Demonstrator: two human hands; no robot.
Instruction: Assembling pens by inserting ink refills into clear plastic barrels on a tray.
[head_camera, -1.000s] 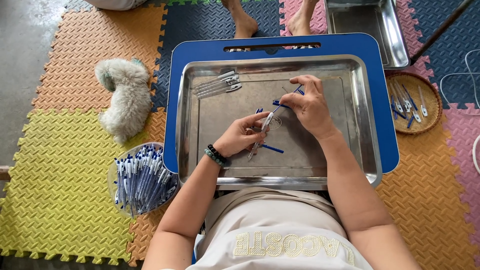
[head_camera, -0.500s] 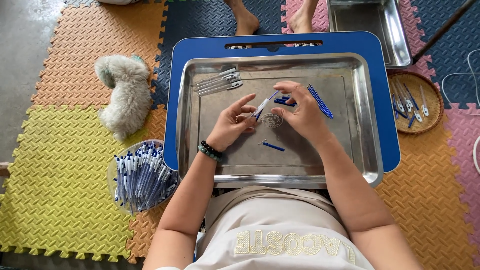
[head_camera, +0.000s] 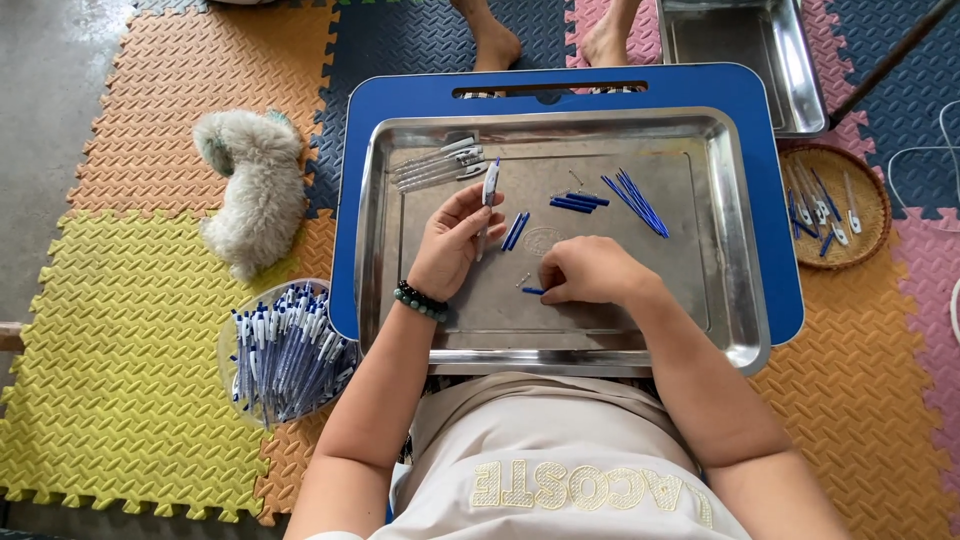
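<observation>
Head view: pen (head_camera: 489, 190) in left hand (head_camera: 452, 245).

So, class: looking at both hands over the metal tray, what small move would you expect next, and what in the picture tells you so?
Probably the right hand lifts the small blue piece at its fingertips and carries it to the pen. The left hand holds that pen upright and apart, while the right hand's fingers press down on the piece on the tray.

Steel tray (head_camera: 735, 250) on a blue lap table (head_camera: 770, 120)
Blue refills (head_camera: 630, 195) at two o'clock, clear barrels (head_camera: 435, 165) at eleven, loose blue pieces (head_camera: 515, 230) mid-tray.
</observation>
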